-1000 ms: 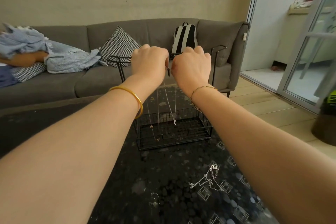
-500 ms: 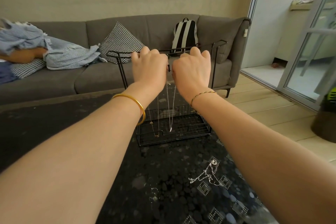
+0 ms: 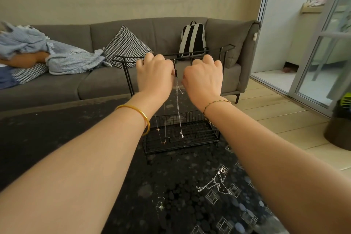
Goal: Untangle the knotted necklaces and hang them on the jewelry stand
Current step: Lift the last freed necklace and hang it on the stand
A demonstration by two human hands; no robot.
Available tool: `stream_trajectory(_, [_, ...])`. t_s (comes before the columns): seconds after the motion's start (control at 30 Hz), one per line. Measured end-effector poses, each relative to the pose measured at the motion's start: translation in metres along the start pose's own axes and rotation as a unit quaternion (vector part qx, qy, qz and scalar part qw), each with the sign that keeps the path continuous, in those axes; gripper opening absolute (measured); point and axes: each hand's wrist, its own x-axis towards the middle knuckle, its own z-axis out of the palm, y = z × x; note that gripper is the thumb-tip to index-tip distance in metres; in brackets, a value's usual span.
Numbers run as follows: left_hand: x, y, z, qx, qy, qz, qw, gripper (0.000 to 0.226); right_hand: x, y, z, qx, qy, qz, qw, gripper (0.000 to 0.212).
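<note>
My left hand [image 3: 154, 75] and right hand [image 3: 203, 76] curl at the black wire jewelry stand's [image 3: 201, 131] top rail. With fingertips hidden, I cannot tell either grip's hold. A thin silver chain necklace [image 3: 178, 110] hangs between them. Tangled silver necklaces [image 3: 216, 183] lie nearer me on the dark speckled surface [image 3: 57, 129].

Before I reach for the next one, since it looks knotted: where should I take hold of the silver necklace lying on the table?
Probably at its ring pendant, pinching from straight above: the silver necklace lies flat on the table, and the pendant is its bulkiest part, at the far end.
</note>
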Motion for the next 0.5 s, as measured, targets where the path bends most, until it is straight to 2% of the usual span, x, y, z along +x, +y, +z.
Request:
stream_trajectory(0.2, [-0.026, 0.009, -0.014, -0.103, 0.152, -0.031, 0.983, 0.015, -0.033, 0.023, -0.012, 0.04, 0.01, 0.046, 0.998, 0.02])
stream_trajectory(0.27, [-0.044, 0.017, -0.013, -0.129, 0.155, -0.033, 0.979, 0.014, -0.052, 0.033, -0.012, 0.065, -0.014, 0.073, 0.995, 0.022])
stream_trajectory(0.33, [-0.069, 0.029, -0.008, -0.158, 0.068, -0.038, 0.984, 0.014, -0.078, 0.042, -0.008, 0.086, -0.062, 0.106, 0.989, 0.022])
stream_trajectory(0.4, [-0.094, 0.041, 0.005, -0.188, -0.067, -0.067, 0.978, 0.016, -0.103, 0.048, 0.001, 0.105, -0.132, 0.144, 0.975, 0.02])
stream_trajectory(0.5, [-0.128, 0.06, 0.029, -0.24, -0.292, -0.132, 0.916, 0.011, -0.137, 0.051, 0.026, 0.152, -0.244, 0.208, 0.935, 0.015])
